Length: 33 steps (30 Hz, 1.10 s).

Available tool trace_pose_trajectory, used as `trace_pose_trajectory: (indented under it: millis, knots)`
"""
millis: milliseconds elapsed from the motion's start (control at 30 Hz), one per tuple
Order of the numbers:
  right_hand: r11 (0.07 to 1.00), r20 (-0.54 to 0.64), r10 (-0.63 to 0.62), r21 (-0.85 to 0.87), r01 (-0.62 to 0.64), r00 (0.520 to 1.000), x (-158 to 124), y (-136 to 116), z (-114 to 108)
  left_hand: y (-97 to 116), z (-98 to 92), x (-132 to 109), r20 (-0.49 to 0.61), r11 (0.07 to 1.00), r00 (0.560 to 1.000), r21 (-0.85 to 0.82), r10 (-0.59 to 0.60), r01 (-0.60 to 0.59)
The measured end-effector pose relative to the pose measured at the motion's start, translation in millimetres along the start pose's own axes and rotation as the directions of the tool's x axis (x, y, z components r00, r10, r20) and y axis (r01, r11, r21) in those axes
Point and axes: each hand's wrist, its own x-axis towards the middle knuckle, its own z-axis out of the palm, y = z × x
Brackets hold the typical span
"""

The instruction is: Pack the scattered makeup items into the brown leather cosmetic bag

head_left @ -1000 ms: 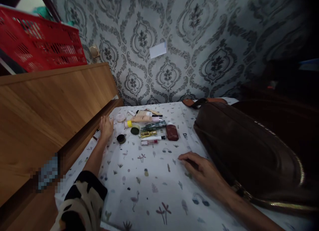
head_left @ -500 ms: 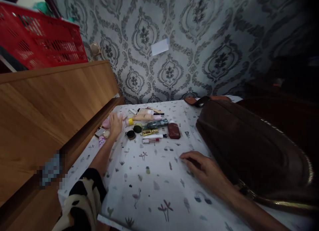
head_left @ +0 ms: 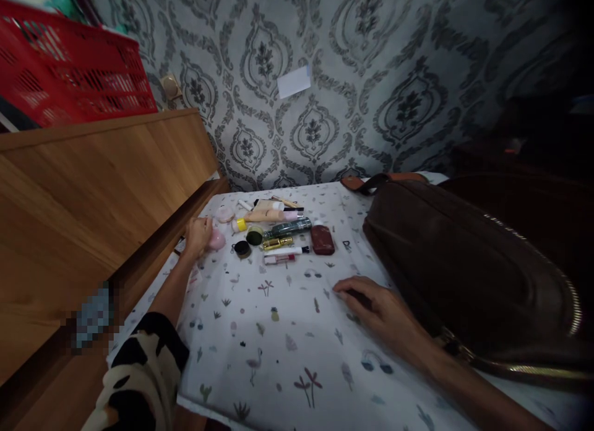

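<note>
My left hand (head_left: 198,236) is at the left edge of the cloth-covered surface, fingers bent down over small items it mostly hides. Whatever is under the fingertips is hidden. Right beside it lies a round pink item (head_left: 216,239), and a pale pink round case (head_left: 225,214) is just behind. My right hand (head_left: 366,298) rests on the cloth, loosely curved with a gap between thumb and forefinger, holding nothing. Between the hands lie a black round pot (head_left: 242,249), a dark green lid (head_left: 255,235), a gold tube (head_left: 278,243), a dark bottle (head_left: 288,228) and a dark red case (head_left: 322,240).
A large brown leather bag (head_left: 464,264) with a gold zip stands at the right. Along the left runs a wooden panel (head_left: 106,183), with a red plastic basket (head_left: 78,65) above it. Several tubes, including a beige tube (head_left: 264,215), lie toward the patterned wall (head_left: 315,134).
My left hand has shifted left over the small items at the edge. The round pink item, earlier left of the hand, now lies to its right. My right hand has stayed put.
</note>
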Motion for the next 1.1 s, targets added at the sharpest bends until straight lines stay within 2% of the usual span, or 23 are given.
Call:
trace_pose_trajectory:
  millis: [200,400,533,667,800,933,1000,1100]
  knots:
    - [1.000,0.004,-0.012,0.001,0.012,1.000,0.2,1.0,1.0,13.2,19.1,-9.8,0.073,0.991,0.989,-0.042,0.129,-0.126]
    - [0.999,0.022,-0.029,-0.020,0.030,0.999,-1.0,-0.5,0.0,24.6,12.1,-42.2,0.066,0.969,0.974,-0.132,0.218,-0.208]
    - [0.999,0.017,-0.036,-0.009,0.036,0.999,-1.1,0.1,0.5,43.5,3.1,-81.4,-0.017,0.956,0.979,-0.216,0.202,-0.201]
    - [0.999,0.017,-0.037,-0.013,0.038,0.999,-1.1,1.7,1.1,61.2,-11.6,-122.2,-0.024,0.915,0.974,-0.339,0.226,-0.221]
    - [0.999,0.013,-0.041,-0.030,0.041,0.999,-1.1,3.6,1.9,61.2,-24.7,-133.8,-0.031,0.883,0.985,-0.440,0.169,-0.165]
    - [0.998,0.004,-0.055,-0.034,0.055,0.998,-0.3,4.4,2.0,58.6,-18.4,-137.1,0.047,0.882,0.996,-0.469,0.072,-0.042]
    - [0.998,0.016,-0.051,-0.033,0.051,0.999,-0.1,3.8,1.5,64.4,-15.6,-147.1,0.099,0.878,0.992,-0.478,0.083,-0.025]
    - [0.999,0.033,-0.040,-0.030,0.041,0.999,-0.5,1.6,0.6,79.3,-22.2,-166.9,0.155,0.833,0.974,-0.550,0.168,-0.056]
